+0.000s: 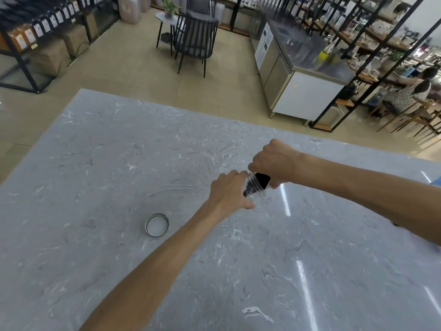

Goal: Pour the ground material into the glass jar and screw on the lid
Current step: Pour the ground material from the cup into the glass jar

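Looks like we're mid-pour here: the right hand [274,163] is wrapped around a black-and-clear container [262,181], tipped so its long axis slants down-left into the glass jar [253,192], which the left hand [229,189] grips from the side, fingers curled round it. Both sit up and to the right of the metal lid [157,224], well apart from it. The lid's lying open-side up on the marble table [119,151], so screwing it on is still left, I'd say.
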`<state>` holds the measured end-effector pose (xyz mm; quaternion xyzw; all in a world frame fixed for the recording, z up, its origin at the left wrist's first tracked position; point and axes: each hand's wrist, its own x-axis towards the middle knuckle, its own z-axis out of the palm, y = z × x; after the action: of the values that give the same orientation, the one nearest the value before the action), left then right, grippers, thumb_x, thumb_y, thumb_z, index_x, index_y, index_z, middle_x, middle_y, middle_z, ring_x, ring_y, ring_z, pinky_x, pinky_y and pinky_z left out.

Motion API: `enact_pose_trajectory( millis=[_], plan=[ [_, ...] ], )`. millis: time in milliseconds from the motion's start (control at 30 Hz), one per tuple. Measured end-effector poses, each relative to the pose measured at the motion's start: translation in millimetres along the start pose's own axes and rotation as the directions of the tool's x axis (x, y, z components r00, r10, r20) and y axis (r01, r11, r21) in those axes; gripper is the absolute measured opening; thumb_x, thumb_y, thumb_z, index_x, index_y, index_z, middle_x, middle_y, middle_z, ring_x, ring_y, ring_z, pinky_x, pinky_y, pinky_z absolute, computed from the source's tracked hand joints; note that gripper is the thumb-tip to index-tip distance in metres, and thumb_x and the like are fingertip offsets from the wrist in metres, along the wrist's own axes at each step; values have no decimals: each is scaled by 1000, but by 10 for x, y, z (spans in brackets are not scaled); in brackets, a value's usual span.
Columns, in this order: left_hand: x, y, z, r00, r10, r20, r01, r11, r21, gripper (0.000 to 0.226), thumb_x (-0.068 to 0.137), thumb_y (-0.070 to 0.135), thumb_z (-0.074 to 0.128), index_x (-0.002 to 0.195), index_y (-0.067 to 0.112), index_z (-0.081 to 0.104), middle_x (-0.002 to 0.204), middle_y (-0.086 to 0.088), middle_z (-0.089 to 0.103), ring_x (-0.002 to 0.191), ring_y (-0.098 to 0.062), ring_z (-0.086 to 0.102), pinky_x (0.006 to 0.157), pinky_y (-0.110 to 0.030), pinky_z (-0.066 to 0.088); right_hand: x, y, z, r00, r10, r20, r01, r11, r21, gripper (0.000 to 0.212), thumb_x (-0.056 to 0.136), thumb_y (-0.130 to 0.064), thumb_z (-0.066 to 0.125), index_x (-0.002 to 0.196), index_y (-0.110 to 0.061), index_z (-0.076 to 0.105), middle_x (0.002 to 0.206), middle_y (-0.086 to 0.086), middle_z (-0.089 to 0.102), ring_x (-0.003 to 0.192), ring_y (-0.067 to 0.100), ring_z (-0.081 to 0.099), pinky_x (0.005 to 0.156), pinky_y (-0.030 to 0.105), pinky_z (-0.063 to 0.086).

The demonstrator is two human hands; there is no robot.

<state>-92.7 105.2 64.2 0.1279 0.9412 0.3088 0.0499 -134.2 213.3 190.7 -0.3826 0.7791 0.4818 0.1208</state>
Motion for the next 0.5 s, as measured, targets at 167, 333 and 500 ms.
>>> enact_pose_trajectory(
  millis=[167,333,500],
  plan=[
    [7,60,0,998,-31,-50,29,999,-27,81,66,53,82,134,26,49,106,1,58,99,-27,59,70,-35,45,0,3,-51,1000,16,-17,-17,994,-107,29,83,-36,73,109,-26,63,92,-7,68,76,17,62,60,28,35],
    [33,89,7,997,-58,-52,55,997,-53,76,67,51,82,131,24,50,114,-1,59,105,-28,57,76,-37,46,-20,103,-66,1000,10,-16,-12,994,-111,43,81,-48,74,115,-27,58,96,-7,67,74,19,54,59,29,32],
    [32,82,14,996,-50,-75,46,998,-53,71,68,49,81,127,23,51,110,-1,58,102,-28,57,71,-34,39,-35,100,-17,999,-22,-34,19,996,-84,46,81,-49,74,116,-28,55,101,-9,68,88,19,67,60,30,34]
  ],
)
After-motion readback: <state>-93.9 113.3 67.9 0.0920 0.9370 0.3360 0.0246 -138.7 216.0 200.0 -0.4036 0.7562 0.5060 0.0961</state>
